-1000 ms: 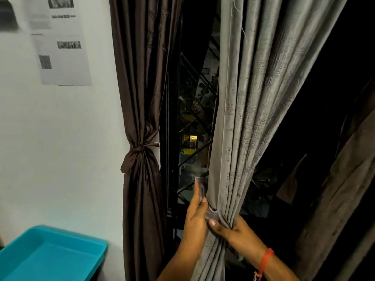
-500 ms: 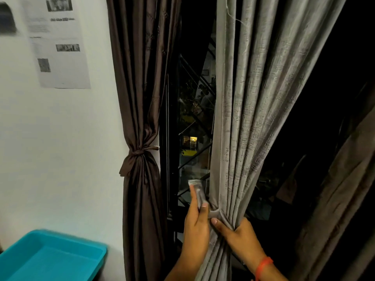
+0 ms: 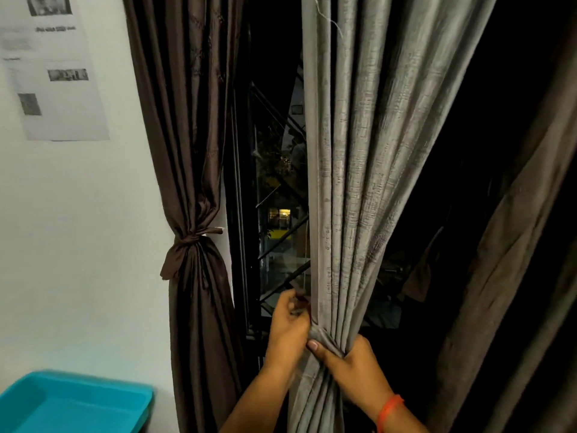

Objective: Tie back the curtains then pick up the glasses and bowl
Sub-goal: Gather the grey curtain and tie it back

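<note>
At the far left of my view a printed sheet [image 3: 53, 70] is stuck to the white wall [image 3: 78, 229], and a teal tray [image 3: 71, 404] sits low in the corner below it; just right of that hangs the brown curtain [image 3: 190, 151], already cinched with its own tie [image 3: 184, 242]; beyond it the dark window grille [image 3: 281, 239] shows a lit window outside. Next comes the left hand [image 3: 288, 326], fingers curled and pinching the loose end of a grey tie strip [image 3: 298, 303] at the near edge of the grey curtain [image 3: 359, 151]; the right hand [image 3: 346, 360], an orange band [image 3: 388, 412] at its wrist, grips the gathered folds just below, thumb pressed over the wrap where the bunch narrows; a further curtain panel [image 3: 515, 276] hangs at the far right. I judge the step in hand to be tying back this second curtain, with the knot not yet made. The next move, as I see it, calls for keeping the bunch squeezed with the right hand while the left draws the strip round and tucks or knots it tight; slack would let the folds spill. Glasses and bowl are nowhere in my view.
</note>
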